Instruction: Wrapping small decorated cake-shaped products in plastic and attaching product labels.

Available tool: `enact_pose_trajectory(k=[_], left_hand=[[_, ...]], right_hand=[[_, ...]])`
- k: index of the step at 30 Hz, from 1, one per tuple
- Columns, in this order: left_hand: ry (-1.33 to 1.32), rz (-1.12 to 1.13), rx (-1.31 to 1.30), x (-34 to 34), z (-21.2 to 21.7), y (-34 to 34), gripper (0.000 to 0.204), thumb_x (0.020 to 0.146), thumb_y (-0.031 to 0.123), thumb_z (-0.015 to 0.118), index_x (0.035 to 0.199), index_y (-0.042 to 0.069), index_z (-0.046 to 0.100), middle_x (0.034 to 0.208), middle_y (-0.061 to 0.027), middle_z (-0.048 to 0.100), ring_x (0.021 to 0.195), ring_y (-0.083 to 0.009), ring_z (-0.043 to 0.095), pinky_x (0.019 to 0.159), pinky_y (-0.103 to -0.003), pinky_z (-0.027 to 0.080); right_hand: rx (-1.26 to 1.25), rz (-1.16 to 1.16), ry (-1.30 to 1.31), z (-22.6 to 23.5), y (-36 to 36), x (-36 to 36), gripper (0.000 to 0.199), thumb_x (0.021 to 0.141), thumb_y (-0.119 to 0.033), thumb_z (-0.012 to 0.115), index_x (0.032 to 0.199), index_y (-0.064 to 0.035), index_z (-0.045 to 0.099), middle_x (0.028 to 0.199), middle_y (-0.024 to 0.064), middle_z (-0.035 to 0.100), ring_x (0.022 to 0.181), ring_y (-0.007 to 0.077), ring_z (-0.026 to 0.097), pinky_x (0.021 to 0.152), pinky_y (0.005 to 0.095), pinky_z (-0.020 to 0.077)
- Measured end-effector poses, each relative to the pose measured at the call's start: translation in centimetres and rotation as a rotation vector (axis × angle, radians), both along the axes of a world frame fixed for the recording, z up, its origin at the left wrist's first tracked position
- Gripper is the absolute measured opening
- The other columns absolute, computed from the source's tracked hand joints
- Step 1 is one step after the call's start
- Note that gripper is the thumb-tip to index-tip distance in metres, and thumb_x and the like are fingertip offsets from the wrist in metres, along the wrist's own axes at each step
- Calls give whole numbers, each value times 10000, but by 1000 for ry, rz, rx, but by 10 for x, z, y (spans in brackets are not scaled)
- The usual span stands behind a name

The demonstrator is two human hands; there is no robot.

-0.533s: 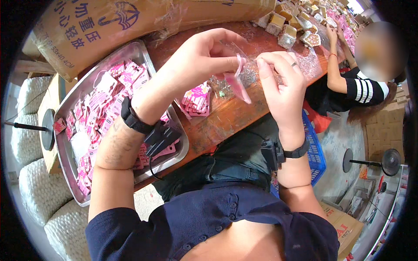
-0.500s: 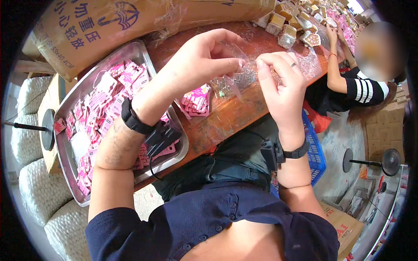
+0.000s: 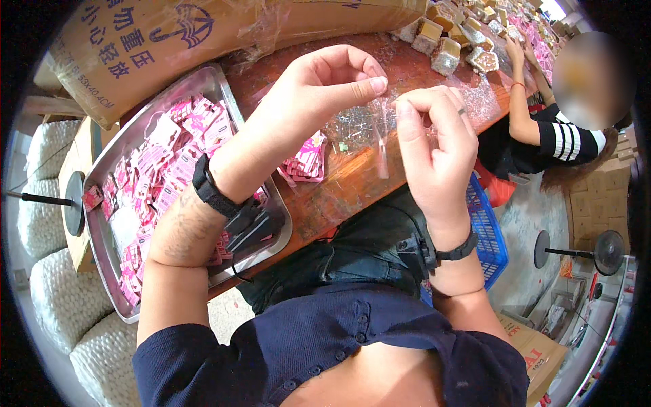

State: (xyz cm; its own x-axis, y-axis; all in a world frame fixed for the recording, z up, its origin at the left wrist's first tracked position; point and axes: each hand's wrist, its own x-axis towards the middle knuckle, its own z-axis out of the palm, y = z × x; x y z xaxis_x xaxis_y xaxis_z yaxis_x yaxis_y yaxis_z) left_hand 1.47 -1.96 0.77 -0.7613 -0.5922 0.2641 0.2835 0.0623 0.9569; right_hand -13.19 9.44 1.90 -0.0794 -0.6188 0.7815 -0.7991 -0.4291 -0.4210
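Note:
My left hand (image 3: 319, 88) and my right hand (image 3: 434, 149) are raised above a brown wooden table (image 3: 352, 186). Thumb and forefinger of each hand pinch the top edge of a small clear plastic bag (image 3: 376, 132), which hangs between them. Below the bag, a short stack of pink packets (image 3: 306, 159) lies on the table. Both wrists wear black bands.
A metal tray (image 3: 102, 230) full of pink packets lies at my left. A big cardboard box (image 3: 203, 34) stands behind it. A blue basket (image 3: 489, 234) sits by my right knee. A seated co-worker (image 3: 542, 132) works further along the table; white sacks (image 3: 61, 298) lie left.
A pink piece held at the bag between my hands is no longer in sight. Both hands still pinch the clear bag, now stretched a little wider.

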Motion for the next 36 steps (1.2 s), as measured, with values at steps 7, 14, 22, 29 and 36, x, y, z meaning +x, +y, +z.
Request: enact_pose_trajectory(k=[7, 14, 22, 29, 36], left_hand=[[-44, -121, 448, 2, 4, 12, 146, 956, 187, 598, 1030, 67, 635, 881, 15, 652, 741, -63, 616, 661, -217, 508], [32, -143, 445, 0, 1, 14, 197, 965, 218, 589, 1047, 49, 648, 907, -7, 663, 784, -89, 633, 710, -244, 528], [66, -95, 535, -5, -3, 25, 204, 953, 178, 608, 1075, 18, 642, 989, -68, 682, 874, -161, 667, 750, -324, 569], [65, 28, 381, -6, -1, 31, 172, 924, 138, 660, 1023, -3, 656, 922, -49, 689, 805, -98, 648, 723, -253, 548], [13, 175, 135, -4, 2, 28, 182, 954, 179, 622, 1005, 6, 649, 877, -20, 670, 784, -79, 620, 722, -238, 519]], right_hand=[[-140, -139, 314, 0, 2, 12, 73, 786, -47, 657, 809, -54, 588, 808, 86, 565, 757, 276, 526, 673, 379, 456], [-126, -243, 359, 1, 2, 12, 88, 779, -52, 659, 830, -59, 588, 807, 82, 549, 772, 276, 517, 690, 377, 453], [-118, -226, 314, -2, 1, 10, 72, 806, -50, 644, 843, -49, 582, 812, 94, 551, 775, 289, 519, 695, 388, 453], [-66, -254, 298, -1, 2, 8, 80, 806, -59, 646, 821, -46, 569, 774, 100, 528, 740, 298, 513, 668, 396, 446], [23, -152, 156, 4, -3, 0, 150, 792, -78, 678, 732, -67, 541, 705, 89, 529, 682, 304, 509, 633, 396, 435]])
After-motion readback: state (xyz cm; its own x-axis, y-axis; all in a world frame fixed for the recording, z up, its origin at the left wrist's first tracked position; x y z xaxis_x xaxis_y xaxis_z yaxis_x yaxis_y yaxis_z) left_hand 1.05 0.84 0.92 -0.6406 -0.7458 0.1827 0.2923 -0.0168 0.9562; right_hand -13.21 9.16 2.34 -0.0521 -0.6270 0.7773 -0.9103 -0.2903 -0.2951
